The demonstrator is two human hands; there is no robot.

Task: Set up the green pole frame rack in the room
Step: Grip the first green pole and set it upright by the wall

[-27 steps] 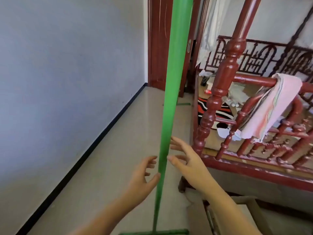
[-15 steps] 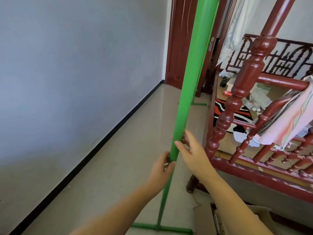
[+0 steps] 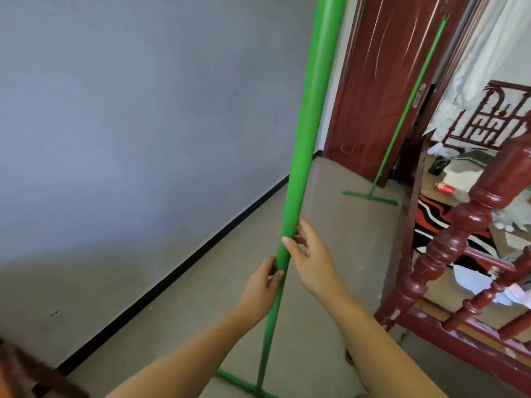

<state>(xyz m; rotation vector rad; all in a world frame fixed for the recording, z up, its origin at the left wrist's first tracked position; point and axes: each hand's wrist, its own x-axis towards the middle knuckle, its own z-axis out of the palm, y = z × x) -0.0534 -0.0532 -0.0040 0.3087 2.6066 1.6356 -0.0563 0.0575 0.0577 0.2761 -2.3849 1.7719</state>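
The green pole [image 3: 304, 156] is held by the left hand [image 3: 260, 288] and right hand [image 3: 311, 259], fingers wrapped around; it should be kept straight up.

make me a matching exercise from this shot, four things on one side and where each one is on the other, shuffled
Things:
1. near green pole
2. far green pole
3. red can
4. left hand

Places:
A. standing in front of the dark red door
B. lying on the bed behind the red wooden rail
C. held in both hands, close to the camera
D. on the pole, lower than the right hand

Pairs: 1-C, 2-A, 3-B, 4-D
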